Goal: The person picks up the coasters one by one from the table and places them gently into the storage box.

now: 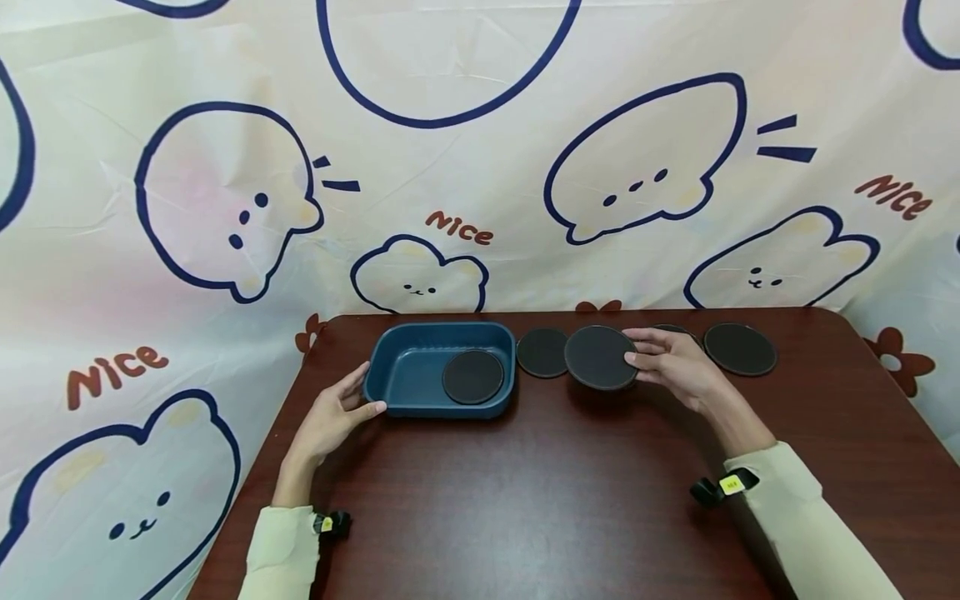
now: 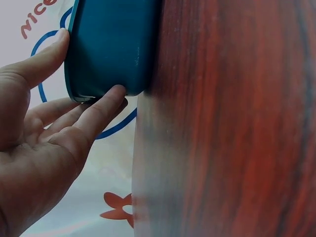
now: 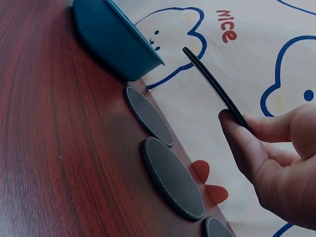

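A blue rectangular bin [image 1: 420,412] sits at the left back of the table, with a round black coaster [image 1: 472,377] lying inside at its right end. My left hand [image 1: 333,421] holds the bin's left end, thumb at the front corner and fingers around the side; in the left wrist view, digits touch the bin's wall [image 2: 111,49]. Between thumb and fingers, my right hand [image 1: 675,367] pinches another black coaster [image 1: 600,358] by its right edge, raised above the table. The right wrist view shows this held coaster [image 3: 212,84] tilted, nearly edge-on.
Along the table's back edge lie a coaster [image 1: 542,352] beside the bin, one partly hidden [image 1: 678,332] behind my right hand, and another [image 1: 740,349] farther right. Stitching rims the coasters. A printed cloth [image 1: 517,167] hangs behind the brown table [image 1: 525,500].
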Available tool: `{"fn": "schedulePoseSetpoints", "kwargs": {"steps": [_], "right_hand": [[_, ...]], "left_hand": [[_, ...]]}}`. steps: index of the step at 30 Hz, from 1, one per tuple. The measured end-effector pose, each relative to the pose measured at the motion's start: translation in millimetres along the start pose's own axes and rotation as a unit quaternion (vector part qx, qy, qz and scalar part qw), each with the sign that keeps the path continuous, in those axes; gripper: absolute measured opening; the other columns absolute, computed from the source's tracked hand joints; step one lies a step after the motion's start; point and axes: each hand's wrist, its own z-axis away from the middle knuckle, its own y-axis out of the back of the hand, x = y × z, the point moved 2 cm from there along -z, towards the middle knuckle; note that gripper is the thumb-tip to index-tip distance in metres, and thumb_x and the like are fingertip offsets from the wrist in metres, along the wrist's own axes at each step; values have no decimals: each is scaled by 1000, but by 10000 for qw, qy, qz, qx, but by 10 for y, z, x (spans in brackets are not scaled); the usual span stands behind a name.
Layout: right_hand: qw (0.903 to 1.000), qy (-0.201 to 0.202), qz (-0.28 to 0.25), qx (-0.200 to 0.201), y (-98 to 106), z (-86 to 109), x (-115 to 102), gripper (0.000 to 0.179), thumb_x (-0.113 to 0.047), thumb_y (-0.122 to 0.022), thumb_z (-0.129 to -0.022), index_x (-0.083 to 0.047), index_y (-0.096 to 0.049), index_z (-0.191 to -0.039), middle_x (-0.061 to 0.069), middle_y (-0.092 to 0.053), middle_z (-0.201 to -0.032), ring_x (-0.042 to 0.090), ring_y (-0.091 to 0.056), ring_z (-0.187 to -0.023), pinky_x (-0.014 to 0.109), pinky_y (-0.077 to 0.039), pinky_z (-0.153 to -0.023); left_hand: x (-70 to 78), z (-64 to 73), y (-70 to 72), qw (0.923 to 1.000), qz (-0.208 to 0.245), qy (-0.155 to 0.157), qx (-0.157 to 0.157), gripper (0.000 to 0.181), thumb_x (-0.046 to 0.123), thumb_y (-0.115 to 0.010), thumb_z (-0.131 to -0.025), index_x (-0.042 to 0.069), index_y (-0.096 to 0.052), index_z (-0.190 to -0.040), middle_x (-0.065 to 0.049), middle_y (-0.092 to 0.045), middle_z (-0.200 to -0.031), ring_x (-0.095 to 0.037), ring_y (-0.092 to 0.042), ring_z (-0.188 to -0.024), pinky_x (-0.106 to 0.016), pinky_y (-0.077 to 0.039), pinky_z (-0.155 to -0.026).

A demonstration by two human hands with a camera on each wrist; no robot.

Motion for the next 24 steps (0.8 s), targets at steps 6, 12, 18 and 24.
{"fn": "schedulePoseSetpoints", "kwargs": {"steps": [6,12,18,24], "right_hand": [[9999,-39,-117,-63,-64,-39,-39,65,-15,-66,-108,-6,-38,-166,27,-42,-165,-2,-69,-104,18,-61,-89],[9997,-10,-233,-75,-140,-84,-105,65,-15,-67,-108,-4,-40,-165,23,-49,-160,-3,-71,-103,18,-60,-91],[9995,60,-285,-151,-246,-151,-118,64,-12,-67,-107,-2,-40,-165,25,-48,-162,-3,-71,-104,18,-60,-90],[9987,-25,-480,-169,-358,-204,-98,62,-10,-66,-107,-2,-41,-164,24,-52,-158,0,-72,-99,17,-61,-87]], "left_hand": [[6,-1,16,10000,-46,-73,-5,82,14,-72,-105,9,-24,-172,-25,-39,-170,-45,-50,-150,-52,-52,-110],[-10,-6,31,9999,-124,-104,-6,82,14,-71,-105,10,-23,-172,-25,-38,-170,-44,-50,-150,-49,-55,-109],[-18,-8,17,9999,-108,-105,-28,83,16,-72,-105,11,-24,-172,-26,-38,-170,-44,-50,-150,-50,-55,-109],[-30,4,0,9999,-100,-102,-48,82,17,-71,-106,11,-23,-172,-25,-38,-170,-44,-50,-150,-51,-54,-109]]}}
